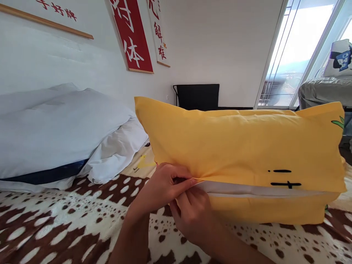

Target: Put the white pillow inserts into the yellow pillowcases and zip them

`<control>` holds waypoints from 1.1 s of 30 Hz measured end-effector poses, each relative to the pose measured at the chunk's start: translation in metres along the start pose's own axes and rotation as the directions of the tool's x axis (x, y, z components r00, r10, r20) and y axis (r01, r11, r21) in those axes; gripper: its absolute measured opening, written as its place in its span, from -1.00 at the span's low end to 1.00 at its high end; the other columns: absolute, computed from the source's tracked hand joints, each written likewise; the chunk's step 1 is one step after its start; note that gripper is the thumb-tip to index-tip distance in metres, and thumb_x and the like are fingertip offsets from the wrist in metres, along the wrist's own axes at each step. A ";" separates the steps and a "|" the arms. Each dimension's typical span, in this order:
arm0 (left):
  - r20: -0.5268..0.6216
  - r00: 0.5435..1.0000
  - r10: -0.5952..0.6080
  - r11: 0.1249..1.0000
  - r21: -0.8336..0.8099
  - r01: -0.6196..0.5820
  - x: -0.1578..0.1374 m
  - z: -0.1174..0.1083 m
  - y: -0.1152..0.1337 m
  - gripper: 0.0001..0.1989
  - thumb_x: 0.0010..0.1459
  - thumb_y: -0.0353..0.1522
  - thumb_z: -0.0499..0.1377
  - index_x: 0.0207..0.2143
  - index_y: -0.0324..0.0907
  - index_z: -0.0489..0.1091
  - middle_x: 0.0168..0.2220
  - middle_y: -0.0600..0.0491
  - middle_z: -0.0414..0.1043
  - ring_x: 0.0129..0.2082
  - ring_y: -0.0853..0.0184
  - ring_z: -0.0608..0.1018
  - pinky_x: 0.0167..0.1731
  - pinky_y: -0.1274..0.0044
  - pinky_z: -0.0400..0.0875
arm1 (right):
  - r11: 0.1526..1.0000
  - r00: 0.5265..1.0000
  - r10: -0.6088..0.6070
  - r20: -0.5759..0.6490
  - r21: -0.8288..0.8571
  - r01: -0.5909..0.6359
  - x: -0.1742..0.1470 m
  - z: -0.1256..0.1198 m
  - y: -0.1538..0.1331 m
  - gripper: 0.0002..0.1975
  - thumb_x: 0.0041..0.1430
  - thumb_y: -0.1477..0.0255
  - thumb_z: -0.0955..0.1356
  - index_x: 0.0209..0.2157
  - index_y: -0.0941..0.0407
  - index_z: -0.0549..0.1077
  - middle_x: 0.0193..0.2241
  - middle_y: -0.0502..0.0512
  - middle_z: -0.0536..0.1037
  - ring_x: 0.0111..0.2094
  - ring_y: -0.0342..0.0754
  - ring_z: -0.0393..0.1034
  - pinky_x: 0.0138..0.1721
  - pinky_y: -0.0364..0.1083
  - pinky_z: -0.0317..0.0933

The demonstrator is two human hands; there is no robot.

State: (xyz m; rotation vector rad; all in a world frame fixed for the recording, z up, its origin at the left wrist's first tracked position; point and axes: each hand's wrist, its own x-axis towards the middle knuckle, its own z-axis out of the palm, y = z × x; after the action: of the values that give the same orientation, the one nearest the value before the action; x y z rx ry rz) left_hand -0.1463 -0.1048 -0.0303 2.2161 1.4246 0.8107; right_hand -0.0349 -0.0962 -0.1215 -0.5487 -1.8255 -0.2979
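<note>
A yellow pillowcase (233, 146) with a pillow inside stands on its long side in front of me. A long slit along its lower part shows the white pillow (242, 189) between two yellow edges. My left hand (170, 183) pinches the upper edge of the opening near its left end. Just below and to the right, my right hand (195, 212) is closed with bent fingers at the same end of the slit, touching the left hand. The exact bit of cloth under the right fingertips is hidden.
Under the pillow lies a brown and cream spotted blanket (90, 220). White pillows (60, 128) are heaped at the left against the wall. Behind stands a black panel (198, 96); a grey-covered piece of furniture (324, 91) is by the window at right.
</note>
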 end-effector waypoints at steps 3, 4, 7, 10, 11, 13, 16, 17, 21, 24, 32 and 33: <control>-0.033 0.999 -0.001 0.995 0.098 0.005 -0.004 0.004 0.006 -0.67 0.17 -0.24 0.11 -0.59 -0.21 0.43 -0.60 0.15 0.37 -0.56 0.49 0.34 -0.48 0.62 0.18 | 0.999 0.999 -0.037 -0.011 -0.026 0.036 -0.004 0.001 0.001 -0.88 0.19 0.55 0.22 -0.37 0.20 0.37 -0.58 0.10 0.46 -0.55 -0.05 0.31 -0.51 -0.07 0.16; -0.048 0.999 -0.004 0.991 0.134 0.010 -0.005 0.005 0.007 -0.67 0.18 -0.25 0.11 -0.59 -0.20 0.42 -0.60 0.15 0.38 -0.56 0.50 0.35 -0.48 0.62 0.18 | 0.998 0.999 -0.046 -0.017 -0.036 0.045 -0.006 0.003 0.002 -0.87 0.17 0.57 0.21 -0.40 0.19 0.36 -0.60 0.10 0.45 -0.56 -0.06 0.31 -0.50 -0.07 0.16; -0.090 0.996 -0.006 0.968 0.248 0.028 -0.009 0.009 0.011 -0.69 0.18 -0.27 0.10 -0.58 -0.19 0.43 -0.58 0.15 0.41 -0.56 0.48 0.37 -0.48 0.59 0.16 | 0.995 0.996 -0.074 -0.043 -0.073 0.071 -0.011 0.006 0.005 -0.81 0.10 0.63 0.19 -0.50 0.17 0.35 -0.64 0.10 0.42 -0.58 -0.07 0.28 -0.48 -0.06 0.14; -0.121 0.992 -0.018 0.940 0.336 0.058 -0.010 0.013 0.013 -0.70 0.19 -0.28 0.07 -0.54 -0.16 0.46 -0.55 0.13 0.45 -0.53 0.43 0.41 -0.46 0.57 0.18 | 0.992 0.992 -0.086 -0.089 -0.098 0.077 -0.011 0.008 0.006 -0.75 0.07 0.65 0.17 -0.58 0.15 0.33 -0.70 0.07 0.38 -0.62 -0.09 0.22 -0.51 -0.06 0.07; -0.129 0.991 -0.017 0.932 0.356 0.063 -0.010 0.015 0.014 -0.69 0.19 -0.28 0.06 -0.54 -0.15 0.47 -0.55 0.13 0.45 -0.53 0.41 0.42 -0.46 0.56 0.18 | 0.993 0.991 -0.077 -0.107 -0.101 0.066 -0.010 0.008 0.007 -0.74 0.06 0.66 0.17 -0.60 0.14 0.33 -0.72 0.06 0.36 -0.64 -0.10 0.20 -0.52 -0.07 0.05; -0.143 0.990 0.005 0.921 0.386 0.051 -0.011 0.016 0.014 -0.69 0.19 -0.30 0.06 -0.54 -0.14 0.48 -0.55 0.12 0.47 -0.53 0.39 0.44 -0.46 0.54 0.20 | 0.993 0.989 -0.054 -0.135 -0.109 0.040 -0.006 0.008 0.007 -0.72 0.05 0.66 0.18 -0.64 0.13 0.31 -0.74 0.03 0.33 -0.66 -0.12 0.16 -0.53 -0.07 0.02; -0.164 0.981 0.106 0.906 0.422 -0.028 -0.011 0.017 0.015 -0.71 0.19 -0.34 0.06 -0.52 -0.14 0.49 -0.54 0.10 0.49 -0.52 0.37 0.46 -0.43 0.52 0.23 | 0.991 0.986 -0.038 -0.160 -0.130 0.018 -0.001 0.006 0.009 -0.71 0.05 0.66 0.19 -0.66 0.12 0.30 -0.76 0.01 0.32 -0.67 -0.14 0.15 -0.54 -0.08 0.00; -0.171 0.974 0.147 0.899 0.434 -0.060 -0.011 0.018 0.015 -0.71 0.19 -0.35 0.05 -0.51 -0.14 0.50 -0.54 0.10 0.50 -0.52 0.37 0.47 -0.42 0.51 0.25 | 0.991 0.987 -0.035 -0.159 -0.130 0.015 0.000 0.006 0.009 -0.71 0.05 0.66 0.19 -0.65 0.13 0.32 -0.76 0.01 0.33 -0.66 -0.14 0.16 -0.53 -0.08 0.01; -0.204 0.943 0.263 0.858 0.497 -0.132 -0.012 0.020 0.019 -0.71 0.20 -0.40 0.03 -0.52 -0.17 0.48 -0.51 0.09 0.51 -0.50 0.34 0.48 -0.38 0.46 0.28 | 0.996 0.990 0.000 -0.138 -0.090 -0.013 0.000 0.005 0.013 -0.75 0.06 0.65 0.20 -0.60 0.15 0.36 -0.72 0.04 0.39 -0.63 -0.13 0.24 -0.51 -0.09 0.08; -0.218 0.932 0.290 0.841 0.523 -0.139 -0.011 0.021 0.019 -0.70 0.21 -0.41 0.02 -0.49 -0.17 0.49 -0.48 0.09 0.52 -0.48 0.32 0.50 -0.37 0.44 0.30 | 0.998 0.986 0.031 -0.161 -0.044 -0.038 -0.003 0.008 0.014 -0.76 0.09 0.63 0.20 -0.58 0.15 0.35 -0.70 0.05 0.42 -0.63 -0.13 0.28 -0.52 -0.10 0.10; -0.043 0.982 0.186 0.916 0.368 -0.158 -0.016 -0.008 -0.001 -0.76 0.25 -0.29 0.01 -0.24 -0.07 0.47 -0.23 0.13 0.52 -0.23 0.38 0.52 -0.23 0.59 0.37 | 0.982 0.984 0.168 -0.064 0.103 -0.160 0.000 0.007 0.013 -0.81 0.17 0.56 0.24 -0.50 0.12 0.35 -0.64 -0.03 0.46 -0.58 -0.18 0.36 -0.47 -0.16 0.18; -0.022 0.984 0.179 0.914 0.373 -0.158 -0.020 -0.013 -0.006 -0.75 0.25 -0.28 0.00 -0.18 -0.07 0.46 -0.17 0.11 0.51 -0.18 0.36 0.51 -0.18 0.60 0.38 | 0.980 0.983 0.176 -0.051 0.105 -0.170 0.001 0.006 0.013 -0.81 0.17 0.57 0.24 -0.50 0.12 0.35 -0.65 -0.05 0.45 -0.59 -0.20 0.35 -0.47 -0.17 0.17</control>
State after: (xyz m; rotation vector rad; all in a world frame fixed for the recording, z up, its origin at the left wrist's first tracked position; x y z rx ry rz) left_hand -0.1652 -0.1204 -0.0287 2.6499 1.5328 0.7073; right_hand -0.0334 -0.0826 -0.1235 -0.6176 -1.7115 -0.1033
